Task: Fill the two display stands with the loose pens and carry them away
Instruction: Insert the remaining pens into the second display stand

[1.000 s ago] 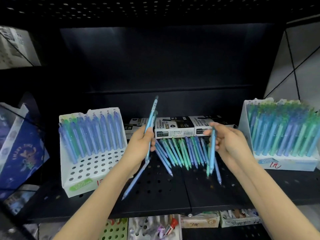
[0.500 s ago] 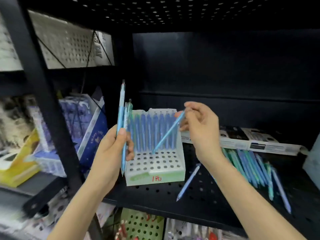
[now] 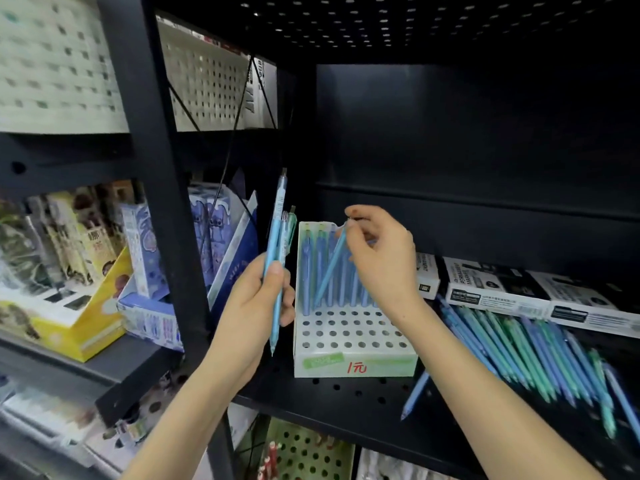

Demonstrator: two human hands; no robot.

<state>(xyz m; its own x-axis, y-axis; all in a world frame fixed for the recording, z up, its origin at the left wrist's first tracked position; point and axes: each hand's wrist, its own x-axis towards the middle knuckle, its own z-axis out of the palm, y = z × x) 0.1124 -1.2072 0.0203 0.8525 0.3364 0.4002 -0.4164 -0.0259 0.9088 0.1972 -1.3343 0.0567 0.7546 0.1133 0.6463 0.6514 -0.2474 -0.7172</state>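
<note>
Pen swung steeper, tip at stand, top end in R hand grip

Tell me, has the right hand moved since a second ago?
Yes. The right hand went left, from over the loose pens to the white display stand, holding a blue pen.

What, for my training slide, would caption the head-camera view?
Right hand pinches a blue pen angled at the white stand; left hand grips spare pens, loose pens lying on the black shelf.
</note>
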